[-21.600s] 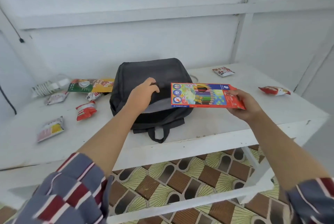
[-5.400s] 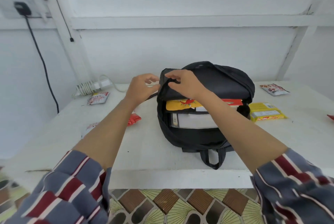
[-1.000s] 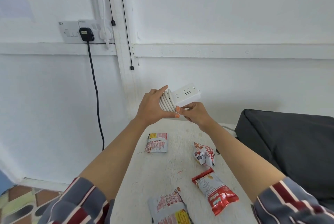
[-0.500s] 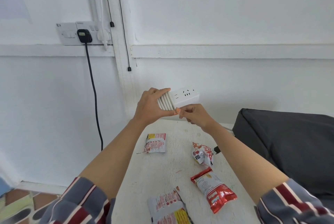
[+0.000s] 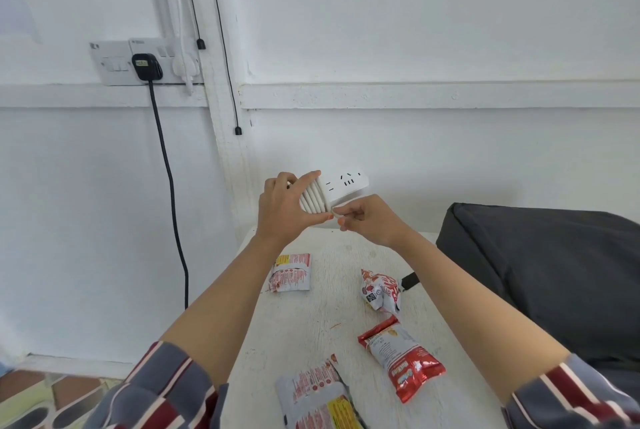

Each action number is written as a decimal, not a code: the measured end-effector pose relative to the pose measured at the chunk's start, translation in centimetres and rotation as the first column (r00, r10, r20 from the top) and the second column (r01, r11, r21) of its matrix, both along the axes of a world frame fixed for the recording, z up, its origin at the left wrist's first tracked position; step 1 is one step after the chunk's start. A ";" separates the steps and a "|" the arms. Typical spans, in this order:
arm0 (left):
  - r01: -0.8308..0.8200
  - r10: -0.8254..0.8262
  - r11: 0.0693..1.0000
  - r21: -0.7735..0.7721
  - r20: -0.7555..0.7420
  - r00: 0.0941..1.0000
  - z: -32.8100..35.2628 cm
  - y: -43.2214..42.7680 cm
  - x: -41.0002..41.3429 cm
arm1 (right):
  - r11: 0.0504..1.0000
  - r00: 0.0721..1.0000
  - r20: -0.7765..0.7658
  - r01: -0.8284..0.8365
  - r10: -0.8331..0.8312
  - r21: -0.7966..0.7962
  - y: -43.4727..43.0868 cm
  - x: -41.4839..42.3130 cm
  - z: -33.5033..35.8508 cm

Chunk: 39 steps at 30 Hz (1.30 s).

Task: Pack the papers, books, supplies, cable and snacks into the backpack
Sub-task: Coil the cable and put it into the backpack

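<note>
Since 5.4 s ago, head view: both hands have left the dark grey fabric backpack (image 5: 540, 272) and now hold the cable bundle up before the wall.

Left hand (image 5: 287, 206) wraps its fingers round the white cable (image 5: 313, 201), which is coiled on 1 end of the white plastic power strip (image 5: 346, 184). Right hand (image 5: 367, 220) pinches the coil's lowest turn just under the strip, thumb and forefinger closed on it.

Strip's long axis runs left to right, socket end tipped slightly up toward the right. Backpack lies to the right and lower, right hand nearer; judged, the carry goes rightward. Its opening is out of view, contents cannot be told.

4 foil snack packets (image 5: 401, 357) lie loose on the white painted table (image 5: 311, 324) below the hands, not yet packed.
</note>
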<state>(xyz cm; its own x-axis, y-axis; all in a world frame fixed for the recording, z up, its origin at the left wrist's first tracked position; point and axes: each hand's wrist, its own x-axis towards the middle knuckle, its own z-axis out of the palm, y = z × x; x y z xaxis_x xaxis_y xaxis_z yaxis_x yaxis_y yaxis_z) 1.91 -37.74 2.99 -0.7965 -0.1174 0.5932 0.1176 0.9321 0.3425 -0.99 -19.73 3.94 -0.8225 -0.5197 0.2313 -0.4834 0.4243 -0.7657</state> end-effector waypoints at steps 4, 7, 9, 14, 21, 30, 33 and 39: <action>0.000 0.000 1.000 0.000 0.022 1.000 0.4 0.4 -0.5 | 0.997 0.990 -0.133 0.063 -0.056 0.049 0.1 0.2 -0.1; 0.006 -0.007 1.000 0.028 0.036 0.999 0.3 0.7 -0.6 | 0.993 0.985 -0.156 0.088 -0.075 0.082 0.5 0.2 0.2; 0.009 -0.010 0.999 0.032 0.049 0.999 0.1 0.9 -0.7 | 0.989 0.984 -0.164 0.089 -0.069 0.121 0.7 0.2 0.3; 0.014 -0.018 0.999 0.040 0.086 0.996 -0.1 1.3 -1.0 | 0.962 0.976 -0.220 0.059 0.001 0.267 1.5 0.2 0.0; 0.078 -0.078 0.997 0.017 0.040 0.996 0.6 1.2 -1.1 | 0.865 0.894 -0.435 0.127 0.113 0.486 2.2 0.4 1.2; 0.143 -0.146 0.988 0.062 0.049 0.988 -0.2 1.3 -1.2 | 0.944 0.686 -0.719 0.154 0.112 0.293 3.2 0.1 1.6; 0.137 -0.138 0.990 0.033 0.044 0.989 0.1 1.7 -1.4 | 0.969 0.634 -0.767 0.111 0.103 0.222 3.4 0.1 1.3; 0.166 -0.160 0.979 -0.117 0.061 0.985 0.2 3.0 -1.8 | 0.978 0.632 -0.771 0.102 0.076 0.180 3.3 -1.1 0.9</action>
